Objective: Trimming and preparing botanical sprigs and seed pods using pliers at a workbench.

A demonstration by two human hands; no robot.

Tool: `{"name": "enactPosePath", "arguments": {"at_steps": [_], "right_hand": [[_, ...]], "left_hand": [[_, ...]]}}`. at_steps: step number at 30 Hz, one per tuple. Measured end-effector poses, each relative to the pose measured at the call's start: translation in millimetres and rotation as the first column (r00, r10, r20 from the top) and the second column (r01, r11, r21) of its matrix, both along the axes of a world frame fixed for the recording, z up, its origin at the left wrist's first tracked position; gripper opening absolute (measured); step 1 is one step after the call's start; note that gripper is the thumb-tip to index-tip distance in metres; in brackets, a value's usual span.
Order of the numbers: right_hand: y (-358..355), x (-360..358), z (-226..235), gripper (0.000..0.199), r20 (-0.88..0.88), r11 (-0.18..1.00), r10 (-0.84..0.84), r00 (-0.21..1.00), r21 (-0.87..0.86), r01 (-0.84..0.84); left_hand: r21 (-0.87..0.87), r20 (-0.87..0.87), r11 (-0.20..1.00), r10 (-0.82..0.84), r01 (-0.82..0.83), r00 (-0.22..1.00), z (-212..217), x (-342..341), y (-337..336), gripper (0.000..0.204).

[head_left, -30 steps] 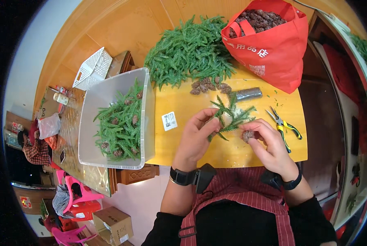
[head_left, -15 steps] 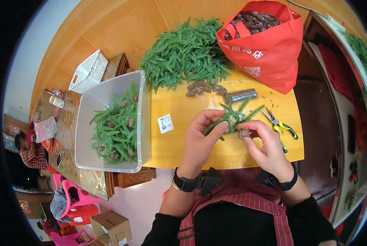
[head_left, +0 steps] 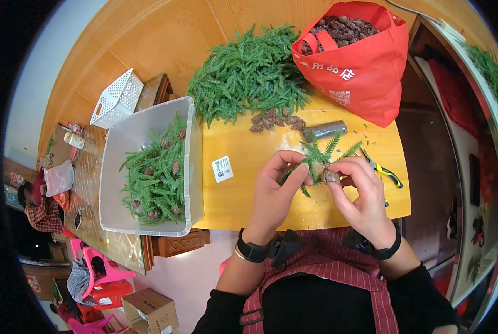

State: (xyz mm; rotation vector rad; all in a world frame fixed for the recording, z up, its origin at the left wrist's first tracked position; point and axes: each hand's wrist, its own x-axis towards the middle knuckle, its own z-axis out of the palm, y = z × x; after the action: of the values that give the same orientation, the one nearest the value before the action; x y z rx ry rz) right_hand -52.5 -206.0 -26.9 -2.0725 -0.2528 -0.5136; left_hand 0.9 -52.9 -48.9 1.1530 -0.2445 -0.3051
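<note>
Over the front of the yellow table, my left hand (head_left: pixel 285 181) pinches a green artificial pine sprig (head_left: pixel 314 156) between thumb and fingers. My right hand (head_left: pixel 363 192) is closed on a small brown pine cone (head_left: pixel 330 176), held against the sprig's right side. Where the two meet is partly hidden by my fingers. Yellow-and-black pliers (head_left: pixel 387 173) lie just beyond my right hand. Behind the sprig rest a dark grey roll (head_left: pixel 328 129) and several loose pine cones (head_left: pixel 272 119).
A clear plastic bin (head_left: pixel 191 167) with finished-looking sprigs and cones stands left. At the back are a heap of green sprigs (head_left: pixel 249 72) and a red bag (head_left: pixel 366 72) full of pine cones. A white label (head_left: pixel 222 169) lies on the table (head_left: pixel 226 206). A person (head_left: pixel 44 214) sits far left.
My right hand has shifted slightly, its fingers closer over the sprig and cone, covering more of the pliers. The whole view has moved a little.
</note>
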Motion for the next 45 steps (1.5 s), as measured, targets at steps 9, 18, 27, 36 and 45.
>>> {"name": "enactPosePath", "arguments": {"at_steps": [9,18,27,36,45], "right_hand": [[1,1,-1,0.022,-0.006,1.000,0.000,1.000,0.005,0.000],[2,0,2,0.022,0.026,0.999,-0.036,0.999,-0.001,0.036],[5,1,-8,0.023,0.062,0.995,-0.086,0.994,0.052,0.083],[10,3,-9,0.022,0.112,0.992,-0.124,0.986,0.041,0.120],[13,2,-11,0.023,0.145,0.990,-0.138,0.980,0.051,0.132]], "left_hand": [[-0.006,0.016,0.999,-0.043,0.043,0.999,1,-2,-2,0.011],[0.066,0.101,0.996,-0.072,0.065,0.992,8,-5,-4,0.011],[0.084,0.163,0.996,-0.048,0.034,0.985,4,-5,-8,0.011],[0.108,0.151,0.993,-0.063,0.047,0.987,-2,-4,-3,0.012],[0.076,0.120,0.997,-0.003,-0.006,0.993,5,-9,-8,0.016]]}}
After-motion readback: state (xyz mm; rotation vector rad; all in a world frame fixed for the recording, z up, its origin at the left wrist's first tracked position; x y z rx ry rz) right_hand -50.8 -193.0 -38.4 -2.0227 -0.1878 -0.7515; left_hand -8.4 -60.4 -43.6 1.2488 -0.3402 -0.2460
